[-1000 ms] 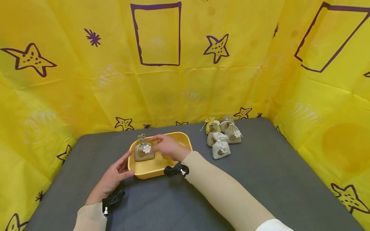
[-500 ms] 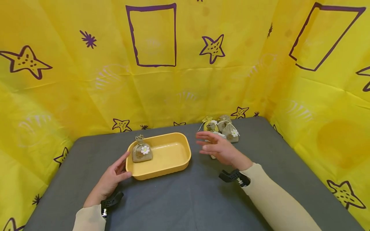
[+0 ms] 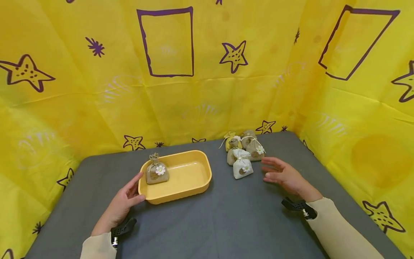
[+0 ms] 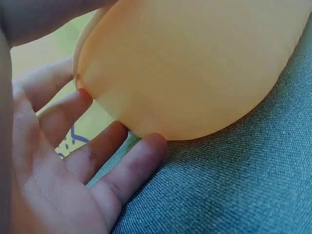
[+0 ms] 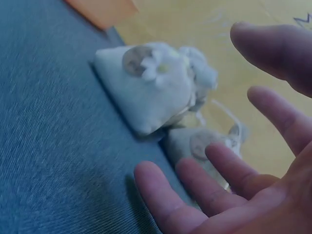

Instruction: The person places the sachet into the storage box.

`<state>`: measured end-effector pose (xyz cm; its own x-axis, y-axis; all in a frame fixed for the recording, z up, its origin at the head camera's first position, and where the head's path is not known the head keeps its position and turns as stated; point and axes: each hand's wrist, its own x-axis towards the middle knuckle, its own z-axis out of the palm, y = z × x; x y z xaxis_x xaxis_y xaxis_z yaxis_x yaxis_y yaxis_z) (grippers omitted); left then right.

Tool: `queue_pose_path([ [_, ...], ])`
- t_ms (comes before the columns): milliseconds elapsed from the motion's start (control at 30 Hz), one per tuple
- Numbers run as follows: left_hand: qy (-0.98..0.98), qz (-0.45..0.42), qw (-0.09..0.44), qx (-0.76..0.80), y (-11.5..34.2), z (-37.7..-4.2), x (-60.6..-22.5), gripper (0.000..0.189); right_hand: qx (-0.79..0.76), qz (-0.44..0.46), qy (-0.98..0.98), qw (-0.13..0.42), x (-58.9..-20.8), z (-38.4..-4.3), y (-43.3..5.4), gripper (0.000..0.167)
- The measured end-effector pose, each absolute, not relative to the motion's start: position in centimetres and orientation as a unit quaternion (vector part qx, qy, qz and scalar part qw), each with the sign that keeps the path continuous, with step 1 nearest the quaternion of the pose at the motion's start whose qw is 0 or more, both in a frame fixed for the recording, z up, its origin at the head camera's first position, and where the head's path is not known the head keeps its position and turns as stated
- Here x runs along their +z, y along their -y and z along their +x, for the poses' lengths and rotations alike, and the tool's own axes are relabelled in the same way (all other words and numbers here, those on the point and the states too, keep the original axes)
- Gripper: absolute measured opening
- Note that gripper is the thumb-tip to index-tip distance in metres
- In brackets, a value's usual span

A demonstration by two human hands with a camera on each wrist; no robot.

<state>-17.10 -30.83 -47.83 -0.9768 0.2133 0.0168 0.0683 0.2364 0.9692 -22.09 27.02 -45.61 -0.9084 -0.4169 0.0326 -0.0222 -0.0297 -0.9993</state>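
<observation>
My left hand (image 3: pixel 121 205) touches the left end of a yellow tray (image 3: pixel 184 178), its fingers extended. In the left wrist view the fingertips (image 4: pixel 155 144) rest against the tray's outer wall. A beige drawstring pouch (image 3: pixel 154 177) with a white flower stands inside the tray, at its left end. My right hand (image 3: pixel 289 180) is held over the table with spread fingers and nothing in it, just right of a group of pouches. Nearest to it stand a white pouch (image 3: pixel 242 169) with a flower and a beige pouch (image 3: pixel 256 153), both also visible in the right wrist view.
Behind the white pouch are a yellow pouch (image 3: pixel 230 144) and more beige ones, packed close together near the back edge. A grey cloth covers the table (image 3: pixel 207 230). Yellow printed fabric (image 3: pixel 168 108) hangs behind and along both sides.
My right hand has left the tray and the pouch in it, passed in front of the pouch group and moved to its right side. My left hand stays at the tray.
</observation>
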Motion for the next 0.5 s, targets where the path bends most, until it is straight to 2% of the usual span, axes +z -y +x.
queue_pose_path([
  [167,-0.784,0.086,0.059,0.612,30.9,-17.0,-47.8,0.078,-0.709,-0.159,-0.667,0.167,-46.6,-22.7,-26.6,0.067],
  [333,-0.780,0.091,0.062,0.615,30.8,-17.0,-47.7,0.077,-0.712,-0.165,-0.661,0.169,-47.4,-23.8,-25.9,0.072],
  [500,-0.777,0.093,0.062,0.619,30.8,-16.9,-47.7,0.076,-0.678,-0.176,-0.697,0.157,-47.3,-24.6,-24.8,0.068],
])
